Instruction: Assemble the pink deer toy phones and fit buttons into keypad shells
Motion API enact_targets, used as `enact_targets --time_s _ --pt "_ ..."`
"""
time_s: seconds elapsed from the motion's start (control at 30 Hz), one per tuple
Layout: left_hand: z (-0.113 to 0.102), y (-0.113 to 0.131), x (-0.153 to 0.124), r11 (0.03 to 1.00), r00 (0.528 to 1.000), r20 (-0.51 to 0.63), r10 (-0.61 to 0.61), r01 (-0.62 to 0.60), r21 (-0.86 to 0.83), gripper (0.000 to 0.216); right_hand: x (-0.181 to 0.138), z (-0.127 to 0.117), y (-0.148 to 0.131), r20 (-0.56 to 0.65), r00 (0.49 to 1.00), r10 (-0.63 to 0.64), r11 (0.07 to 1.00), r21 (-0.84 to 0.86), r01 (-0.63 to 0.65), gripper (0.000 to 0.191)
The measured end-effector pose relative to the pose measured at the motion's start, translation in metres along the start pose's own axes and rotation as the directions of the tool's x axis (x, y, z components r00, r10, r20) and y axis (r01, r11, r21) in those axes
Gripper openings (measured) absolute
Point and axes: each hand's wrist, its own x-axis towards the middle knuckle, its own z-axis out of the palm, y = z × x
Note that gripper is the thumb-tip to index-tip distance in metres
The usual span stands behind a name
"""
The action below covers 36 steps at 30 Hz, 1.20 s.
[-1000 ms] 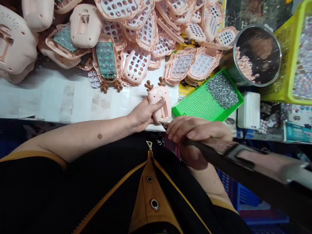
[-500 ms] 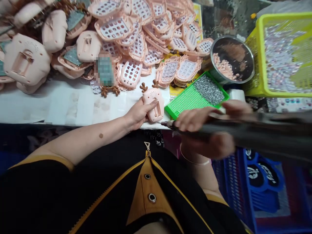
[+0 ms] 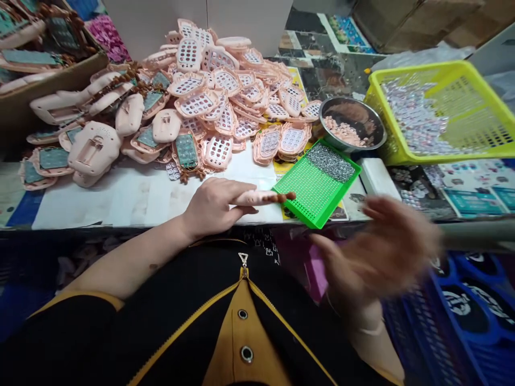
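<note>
My left hand [image 3: 213, 206] is closed on a pink toy phone shell [image 3: 259, 197] at the table's front edge. The shell is turned edge-on, and its brown antlers [image 3: 284, 197] point at the green perforated tray [image 3: 311, 195]. My right hand [image 3: 382, 252] hovers below the table edge to the right. It is blurred by motion, fingers spread, and nothing shows in it. A grey bar [image 3: 478, 234], possibly the power screwdriver, runs off to the right behind it.
A heap of pink keypad shells [image 3: 225, 102] fills the back of the table. Screws [image 3: 332, 162] lie in the tray's far corner. Further right are a metal bowl [image 3: 352, 126], a yellow basket [image 3: 438, 112] and, lower, a blue crate [image 3: 462, 316].
My right hand has let go of the screwdriver and swung down and right. My left hand has turned the phone shell onto its edge. My head has lifted, showing more of the table.
</note>
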Motion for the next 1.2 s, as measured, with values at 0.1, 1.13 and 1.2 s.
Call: enact_targets --time_s 0.1,1.13,1.2 --pt "-0.009 0.004 -0.013 0.972 0.988 0.093 0.119 -0.135 0.19 0.024 0.007 0.025 -0.002 0.259 0.96 -0.102 0.994 0.062 0.089 0.046" --pt "-0.032 -0.035 -0.056 0.069 0.733 0.171 -0.659 0.285 -0.956 0.063 0.03 0.131 -0.046 0.47 0.881 -0.047 0.94 0.319 -0.12 0.02" --pt "-0.033 -0.039 -0.058 0.129 0.748 0.131 -0.651 0.28 -0.951 0.059 0.026 0.134 -0.046 0.508 0.86 -0.037 0.949 0.288 -0.129 0.02"
